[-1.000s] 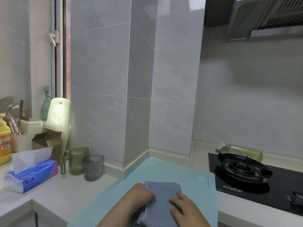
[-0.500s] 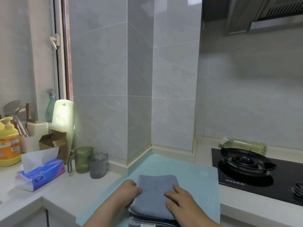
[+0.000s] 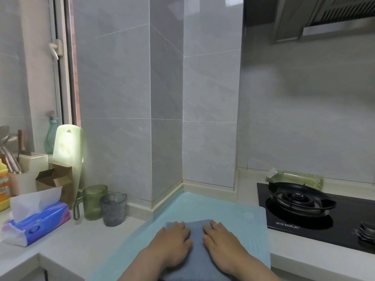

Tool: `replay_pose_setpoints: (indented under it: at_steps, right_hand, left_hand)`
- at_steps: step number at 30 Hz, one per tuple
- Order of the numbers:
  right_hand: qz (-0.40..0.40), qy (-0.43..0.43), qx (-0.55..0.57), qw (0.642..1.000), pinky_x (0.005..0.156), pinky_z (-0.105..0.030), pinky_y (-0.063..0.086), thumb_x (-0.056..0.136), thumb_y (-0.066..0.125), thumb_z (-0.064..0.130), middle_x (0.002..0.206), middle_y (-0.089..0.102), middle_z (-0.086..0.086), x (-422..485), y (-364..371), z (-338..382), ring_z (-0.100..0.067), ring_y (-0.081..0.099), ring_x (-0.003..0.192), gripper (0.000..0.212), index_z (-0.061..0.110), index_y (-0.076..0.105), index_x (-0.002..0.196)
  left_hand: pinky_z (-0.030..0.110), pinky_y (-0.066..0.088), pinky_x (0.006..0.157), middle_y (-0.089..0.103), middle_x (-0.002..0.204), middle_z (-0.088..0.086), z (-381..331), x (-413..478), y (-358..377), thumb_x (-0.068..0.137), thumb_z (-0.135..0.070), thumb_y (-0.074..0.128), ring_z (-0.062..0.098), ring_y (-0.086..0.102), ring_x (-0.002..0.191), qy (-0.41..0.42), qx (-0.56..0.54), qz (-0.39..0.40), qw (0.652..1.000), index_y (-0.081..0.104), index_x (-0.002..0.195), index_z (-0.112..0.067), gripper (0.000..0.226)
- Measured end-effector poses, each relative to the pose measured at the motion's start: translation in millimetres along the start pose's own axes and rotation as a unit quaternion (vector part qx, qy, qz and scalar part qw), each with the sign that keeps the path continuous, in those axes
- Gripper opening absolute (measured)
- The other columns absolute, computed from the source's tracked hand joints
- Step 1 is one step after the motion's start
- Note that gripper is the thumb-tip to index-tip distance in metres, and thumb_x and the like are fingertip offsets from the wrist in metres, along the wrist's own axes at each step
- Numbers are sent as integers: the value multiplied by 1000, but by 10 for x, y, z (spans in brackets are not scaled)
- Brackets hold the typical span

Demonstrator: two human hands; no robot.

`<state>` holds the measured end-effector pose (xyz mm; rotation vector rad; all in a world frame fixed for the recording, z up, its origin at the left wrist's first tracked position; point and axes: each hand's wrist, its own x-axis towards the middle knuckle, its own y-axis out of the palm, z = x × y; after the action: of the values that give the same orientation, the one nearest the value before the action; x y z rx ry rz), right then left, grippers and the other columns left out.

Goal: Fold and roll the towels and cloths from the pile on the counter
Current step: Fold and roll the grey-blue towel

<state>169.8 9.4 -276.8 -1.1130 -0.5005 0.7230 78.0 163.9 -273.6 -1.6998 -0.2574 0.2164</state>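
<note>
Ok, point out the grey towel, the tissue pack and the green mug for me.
grey towel (image 3: 197, 260): head view, middle of its top face.
tissue pack (image 3: 40, 224): head view, blue wrapper's side.
green mug (image 3: 94, 201): head view, middle of its ribbed body.

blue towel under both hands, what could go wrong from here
1. The left hand and right hand press flat on the blue towel; the smooth mat under it might slide as they push.
2. The stove burner sits just right of the mat, so a loose end could flop onto it.
</note>
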Motion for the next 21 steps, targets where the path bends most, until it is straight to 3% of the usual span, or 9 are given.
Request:
replay_pose_setpoints:
  at_steps: [2,4,6,9,12,14,16,18,21]
  right_hand:
    - [44,27,-18,999,120,-46,6,77,-3,77,164,-6,4,73,62,1,-22,-1,151,94,28,8,156]
    - [73,48,-26,996,119,-48,4,76,-4,77,163,-12,6,119,126,-35,-24,-2,151,93,30,0,156]
    - [77,53,-27,995,119,-48,3,69,-10,79,163,-14,7,149,180,-98,-26,-1,151,99,30,-4,155]
    - [69,49,-46,995,120,-47,2,95,3,63,163,-13,6,170,224,-142,-27,1,150,70,30,-5,155]
    - [70,43,-54,995,120,-47,1,93,0,64,163,-13,6,193,265,-180,-28,2,150,71,30,-5,155]
    - [54,40,-36,997,121,-46,3,99,9,57,164,-10,5,184,283,-190,-26,5,150,64,31,-3,156]
    - [-12,58,-15,998,119,-42,17,101,20,49,162,14,-2,138,300,-178,-26,22,144,59,27,15,155]
    - [-111,106,-20,988,103,-37,38,98,27,46,135,49,-5,73,297,-147,-24,45,120,49,17,49,131]
    - [-123,153,55,979,72,-30,46,95,33,50,94,59,-1,8,218,-44,-17,55,86,40,18,54,82]
  left_hand:
    - [47,6,120,9,163,1,6,55,115,101,-45,23,17,6,150,-17,8,33,999,18,154,-21,59]
    - [46,1,120,-2,164,1,47,61,189,101,-47,20,16,-3,150,-31,-6,41,999,5,156,-22,62]
    - [45,0,121,-7,163,2,85,71,236,101,-49,19,16,-6,150,-42,-15,40,998,1,156,-22,64]
    - [42,1,121,-13,163,3,123,76,278,100,-51,19,17,-9,150,-55,-36,51,997,-2,156,-22,66]
    - [36,1,122,-16,162,4,158,97,309,101,-51,22,16,-12,149,-53,-65,51,995,-4,155,-19,68]
    - [33,0,121,-15,162,4,170,117,317,101,-49,24,16,-13,149,-50,-78,49,994,-4,155,-18,68]
    - [34,1,122,-14,162,5,183,127,334,101,-48,24,17,-12,149,-49,-93,42,994,-2,155,-16,68]
    - [34,2,122,-12,163,3,208,136,369,102,-46,24,16,-9,150,-53,-118,23,991,0,156,-15,67]
    - [30,-1,121,-11,163,3,215,84,380,103,-38,29,16,-9,149,-61,-185,-27,980,3,156,-12,64]
